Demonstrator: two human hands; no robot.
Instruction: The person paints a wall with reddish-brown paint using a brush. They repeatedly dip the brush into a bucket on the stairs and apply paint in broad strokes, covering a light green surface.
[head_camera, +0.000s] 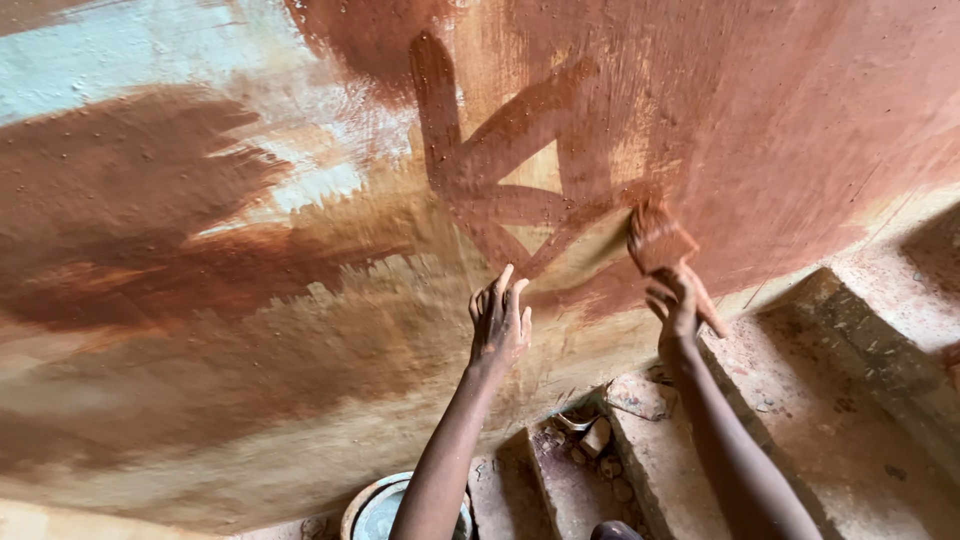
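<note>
Wall (200, 330) fills most of the view, streaked from the left with dark reddish-brown wash over paler tan, and a light bluish-white patch (120, 60) shows at the far upper left. Near the bottom edge, left of centre, the rim of a round metal basin (365, 505) peeks out beside the left forearm. Left hand (498, 320) lies flat against the wall near the middle, its fingers (505, 282) spread and pointing up, holding nothing. Above it, crossed darker brush strokes (500, 170) mark the wet surface. Below and between the two arms, rubble and broken pieces (590, 435) lie in a gap among rough stone blocks (660, 450). Right hand (678, 300) is just right of the left one, its fingers wrapped tight around the handle of a wide paintbrush (655, 238), which is coated in the same red-brown. The bristles press against the wall at the edge of the painted area. Further right, more stained blocks and a ledge (880, 330) run toward the near right corner.
</note>
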